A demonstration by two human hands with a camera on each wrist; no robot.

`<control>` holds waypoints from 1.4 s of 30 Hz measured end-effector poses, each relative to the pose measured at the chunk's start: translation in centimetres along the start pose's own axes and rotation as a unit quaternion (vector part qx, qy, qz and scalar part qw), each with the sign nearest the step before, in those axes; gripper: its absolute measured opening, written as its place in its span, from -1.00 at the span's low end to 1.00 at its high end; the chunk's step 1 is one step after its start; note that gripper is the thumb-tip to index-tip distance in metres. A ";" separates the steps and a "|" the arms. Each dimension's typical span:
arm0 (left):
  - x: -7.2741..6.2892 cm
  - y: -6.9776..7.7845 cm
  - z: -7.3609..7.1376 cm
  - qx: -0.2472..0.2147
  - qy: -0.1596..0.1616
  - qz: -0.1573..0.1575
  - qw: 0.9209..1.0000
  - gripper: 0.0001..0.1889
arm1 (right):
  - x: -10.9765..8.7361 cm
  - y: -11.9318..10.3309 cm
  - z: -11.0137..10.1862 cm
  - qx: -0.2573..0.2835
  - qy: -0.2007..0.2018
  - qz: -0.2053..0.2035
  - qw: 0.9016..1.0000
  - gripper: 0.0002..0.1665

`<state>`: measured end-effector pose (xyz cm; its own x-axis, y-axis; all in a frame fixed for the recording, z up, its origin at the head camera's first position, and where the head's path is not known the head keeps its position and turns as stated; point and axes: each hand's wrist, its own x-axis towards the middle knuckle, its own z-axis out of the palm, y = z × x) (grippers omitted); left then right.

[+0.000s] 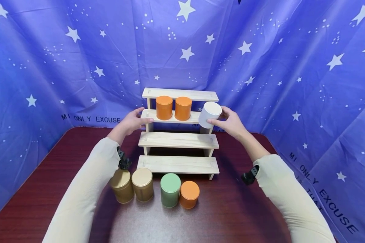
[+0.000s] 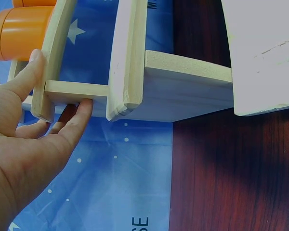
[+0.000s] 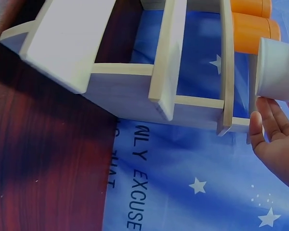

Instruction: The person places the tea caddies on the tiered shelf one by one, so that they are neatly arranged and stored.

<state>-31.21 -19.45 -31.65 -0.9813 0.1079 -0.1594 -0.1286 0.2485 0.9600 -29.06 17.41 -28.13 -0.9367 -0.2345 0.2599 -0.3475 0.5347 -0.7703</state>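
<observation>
White canister (image 1: 207, 114) in right hand (image 1: 232, 125), head and right-wrist views only

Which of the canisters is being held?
The white canister, gripped by the right hand. It is the only white one; the others are orange, green or gold.

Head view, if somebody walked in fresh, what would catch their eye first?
Probably the vivid blue curtain printed with white stars, which fills the background. Next come two bright orange canisters, standing one tier below the top of the wooden rack. The white canister, held in the right hand at that tier's right end, also stands out.
</observation>
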 end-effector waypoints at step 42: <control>-0.1 0.0 0.0 0.002 0.000 0.000 1.000 -0.05 | 3.8 0.2 1.4 0.023 0.023 0.046 0.998 -0.21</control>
<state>-31.16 -19.45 -31.63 -0.9814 0.1075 -0.1591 -0.1279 0.2516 0.9593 -32.59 15.48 -28.14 -0.9658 -0.1478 0.2132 -0.2591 0.5147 -0.8172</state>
